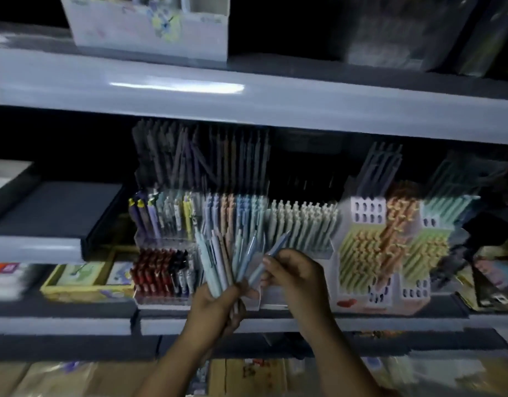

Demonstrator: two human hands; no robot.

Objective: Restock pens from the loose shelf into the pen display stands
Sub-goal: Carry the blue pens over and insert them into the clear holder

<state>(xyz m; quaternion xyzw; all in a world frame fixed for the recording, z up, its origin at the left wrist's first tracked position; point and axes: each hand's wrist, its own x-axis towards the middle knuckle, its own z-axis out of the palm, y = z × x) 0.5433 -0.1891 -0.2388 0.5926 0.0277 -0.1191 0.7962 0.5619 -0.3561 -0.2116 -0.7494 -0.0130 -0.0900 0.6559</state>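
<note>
We stand at a dim shop fixture of grey metal shelves (275,101) stacked one above another. On the middle shelf sits a clear tiered plastic display stand (327,250) filled with upright pastel pens, pale green ones on its right. Just beside it stands a white perforated plastic stand (367,210) holding yellow-green and orange pens. Rows of red-capped pens (155,270) fill the lower left tier, next to a flat yellow cardboard box (86,279). A white printed carton (149,27) rests on the top shelf, and brown cardboard cartons (247,376) lie below.

Motion blur softens the whole scene. The back rows of pens fade into shadow, no labels can be read, and the goods at the far right are too dark for us to name. Both forearms are cut off by the lower edge.

In front of the clear stand, the left hand (215,308) grips a fanned bundle of pastel pens (221,265), fingers wrapped round its lower end, tips pointing up. The right hand (293,279), just beside it, pinches a single pale blue pen (273,253) between thumb and fingers, tilted up to the right at the edge of the bundle. We cannot tell whether that pen touches the others.
</note>
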